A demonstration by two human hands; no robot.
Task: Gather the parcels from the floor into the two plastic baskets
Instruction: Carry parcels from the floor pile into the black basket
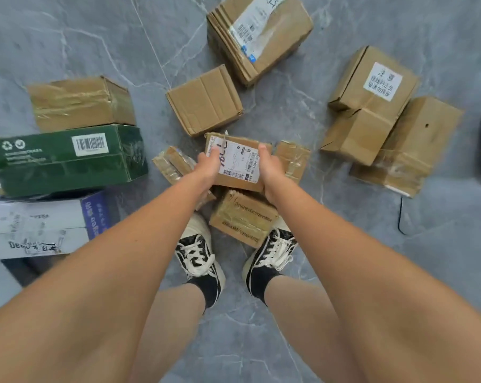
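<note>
Between both sets of fingers, a small labelled parcel (pixel 235 161), gripped at its two short sides. Left hand (pixel 207 164) curled on the left edge, fingertips (pixel 214 150) lapping onto the white shipping label; right hand (pixel 271 168) wrapped round the right edge, thumb up by the top corner. Both arms stretched straight down and forward, wrists close together, above the shoes (pixel 198 251). Cannot tell whether the parcel is already clear of the pile or resting on it.

Early in the job, by the look of things. No plastic basket in view anywhere, so nothing visibly gathered yet. Plenty left on the grey tiled floor (pixel 68 37):

- just below the fingers, a taped brown box (pixel 243 218), partly under the held parcel;
- just left of the left fingers, a slim taped parcel (pixel 173 163); just right of the right fingers, another taped one (pixel 293 160);
- beyond the fingertips, a plain square carton (pixel 205 100) and, farther on, a large carton with a long label (pixel 258 34);
- well right of the right hand, two tall cartons (pixel 369 103) (pixel 410 146), one leaning on the other;
- well left of the left hand, a green box (pixel 65 158), a taped brown box (pixel 80 102) behind it and a white box (pixel 35 225) nearer.

Likely the first of many trips, judged from the count alone.
</note>
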